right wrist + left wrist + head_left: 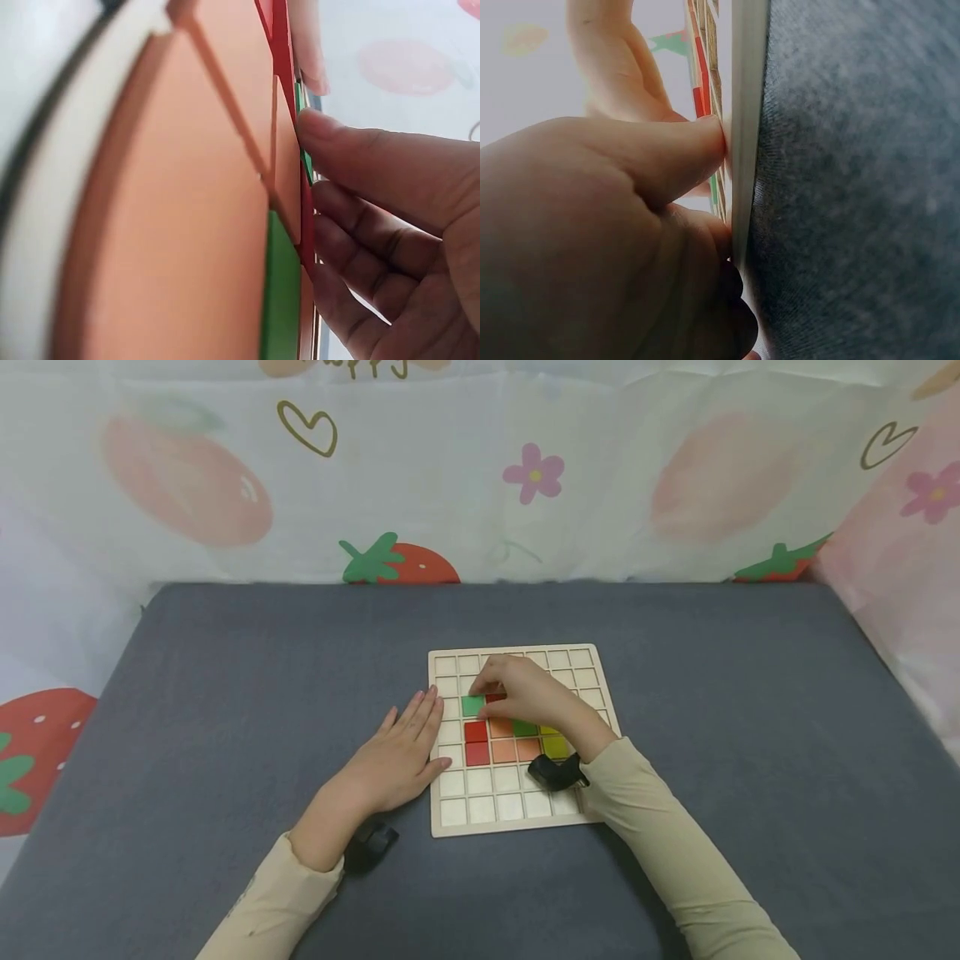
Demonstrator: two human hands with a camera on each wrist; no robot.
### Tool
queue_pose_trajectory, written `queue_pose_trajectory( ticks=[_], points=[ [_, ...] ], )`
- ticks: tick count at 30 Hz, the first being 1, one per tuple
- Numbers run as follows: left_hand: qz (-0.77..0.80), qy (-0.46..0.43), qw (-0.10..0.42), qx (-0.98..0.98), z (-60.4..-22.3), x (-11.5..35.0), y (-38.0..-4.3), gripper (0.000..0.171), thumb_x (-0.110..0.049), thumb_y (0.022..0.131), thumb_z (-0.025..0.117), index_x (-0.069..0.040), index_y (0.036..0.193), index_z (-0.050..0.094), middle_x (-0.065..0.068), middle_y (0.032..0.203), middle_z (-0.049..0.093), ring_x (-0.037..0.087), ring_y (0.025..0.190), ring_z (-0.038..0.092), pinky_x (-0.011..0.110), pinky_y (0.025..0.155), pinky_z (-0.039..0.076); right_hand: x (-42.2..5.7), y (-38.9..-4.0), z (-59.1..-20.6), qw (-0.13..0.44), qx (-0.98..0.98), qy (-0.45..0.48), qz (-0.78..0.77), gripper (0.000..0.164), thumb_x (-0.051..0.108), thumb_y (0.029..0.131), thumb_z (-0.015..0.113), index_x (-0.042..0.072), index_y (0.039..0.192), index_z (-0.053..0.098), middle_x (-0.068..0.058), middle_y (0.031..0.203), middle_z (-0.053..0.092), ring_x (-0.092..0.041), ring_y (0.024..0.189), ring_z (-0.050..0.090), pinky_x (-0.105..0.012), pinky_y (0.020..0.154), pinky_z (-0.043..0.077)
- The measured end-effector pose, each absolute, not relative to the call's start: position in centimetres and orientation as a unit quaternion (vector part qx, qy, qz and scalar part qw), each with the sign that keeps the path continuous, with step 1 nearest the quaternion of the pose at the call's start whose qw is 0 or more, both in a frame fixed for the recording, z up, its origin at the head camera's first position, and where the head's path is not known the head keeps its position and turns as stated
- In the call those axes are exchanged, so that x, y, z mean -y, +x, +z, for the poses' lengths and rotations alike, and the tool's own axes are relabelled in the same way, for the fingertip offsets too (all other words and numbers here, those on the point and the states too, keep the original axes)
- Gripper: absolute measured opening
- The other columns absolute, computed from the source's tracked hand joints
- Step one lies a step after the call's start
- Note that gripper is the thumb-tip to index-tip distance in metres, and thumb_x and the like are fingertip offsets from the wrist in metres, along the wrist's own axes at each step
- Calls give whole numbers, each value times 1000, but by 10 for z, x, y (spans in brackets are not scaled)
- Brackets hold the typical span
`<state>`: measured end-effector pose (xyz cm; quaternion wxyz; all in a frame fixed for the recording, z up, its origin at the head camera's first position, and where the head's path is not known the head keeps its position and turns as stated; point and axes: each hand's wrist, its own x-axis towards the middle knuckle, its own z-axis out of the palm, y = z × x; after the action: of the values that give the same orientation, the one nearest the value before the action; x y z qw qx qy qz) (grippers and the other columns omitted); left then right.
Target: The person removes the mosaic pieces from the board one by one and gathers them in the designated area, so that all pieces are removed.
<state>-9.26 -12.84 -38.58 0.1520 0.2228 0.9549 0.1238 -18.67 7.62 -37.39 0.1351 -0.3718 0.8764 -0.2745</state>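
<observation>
A pale wooden grid board (452, 812) lies on the grey cloth, with coloured square tiles in its middle cells. My right hand (534, 693) reaches over it from the right, thumb and fingertips at opposite edges of a green tile (472, 706). In the right wrist view the thumb (322, 127) touches that green tile (307, 161). Just below sit red tiles (476, 753) and orange tiles (504, 750); some others are hidden under the hand. My left hand (397, 756) lies with straight fingers along the board's left edge, its thumb (697, 142) touching the rim.
Further right on the board are a second green tile (524, 728) and yellow tiles (556, 747). Small black wrist cameras (370, 847) hang beneath both wrists. The grey cloth (720, 693) surrounds the board, and a fruit-printed curtain (600, 527) stands behind.
</observation>
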Motion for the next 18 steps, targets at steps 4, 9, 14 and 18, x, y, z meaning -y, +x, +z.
queue_pose_trajectory(
  ticks=[4,9,14,18],
  points=[
    [123,223,148,-956,-384,128,-92,74,-36,99,45,4,149,7,17,157,1,29,143,0,50,113,10,-75,-186,-373,133,-881,-370,-264,20,13,81,75,3,99,71,-5,98,62,-19,92,60,-30,84,49],
    [124,224,147,-955,-383,128,-92,74,-35,100,45,5,149,8,17,157,2,30,143,1,50,113,10,-75,-185,-373,132,-881,-371,-263,20,12,81,75,2,98,69,-6,98,60,-20,93,59,-30,85,48],
    [126,226,148,-955,-383,129,-92,73,-35,100,45,5,149,7,17,157,1,30,143,1,51,113,10,-74,-184,-373,125,-880,-377,-259,20,12,82,74,3,98,69,-6,98,60,-20,93,58,-31,86,48],
    [123,228,149,-954,-384,129,-91,74,-35,100,44,5,149,7,17,157,0,30,143,0,51,113,9,-73,-182,-373,110,-881,-387,-248,19,12,81,74,3,97,68,-5,97,61,-19,92,58,-30,85,48]
  ],
)
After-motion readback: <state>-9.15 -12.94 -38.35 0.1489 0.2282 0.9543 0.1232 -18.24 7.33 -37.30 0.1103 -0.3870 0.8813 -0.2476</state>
